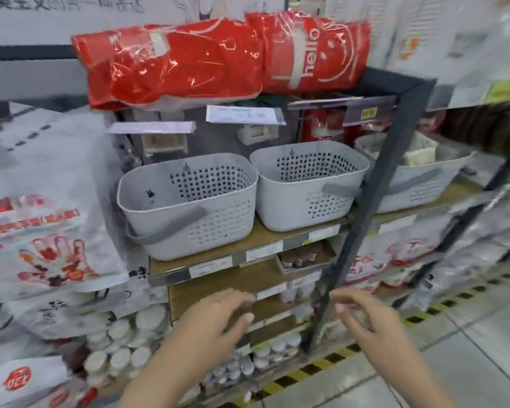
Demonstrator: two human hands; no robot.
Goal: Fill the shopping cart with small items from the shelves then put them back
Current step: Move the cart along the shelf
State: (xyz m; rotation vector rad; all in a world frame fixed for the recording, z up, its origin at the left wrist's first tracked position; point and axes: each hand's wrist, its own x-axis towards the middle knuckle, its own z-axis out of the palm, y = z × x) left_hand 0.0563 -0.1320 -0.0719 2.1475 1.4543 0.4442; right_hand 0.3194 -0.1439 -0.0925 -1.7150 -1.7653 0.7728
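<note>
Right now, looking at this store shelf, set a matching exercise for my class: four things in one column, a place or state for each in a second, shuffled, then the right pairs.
Things:
1. red packs
2. left basket
3. right basket
4. hands (left, right)

Places or states:
A. holds pale packets
B. lie on top of the rack
C. hold nothing, fingers loosely curled, low in front of the shelves
D. nothing visible inside, grey handle down at its front

Pairs: 1-B, 2-D, 3-A, 4-C
</note>
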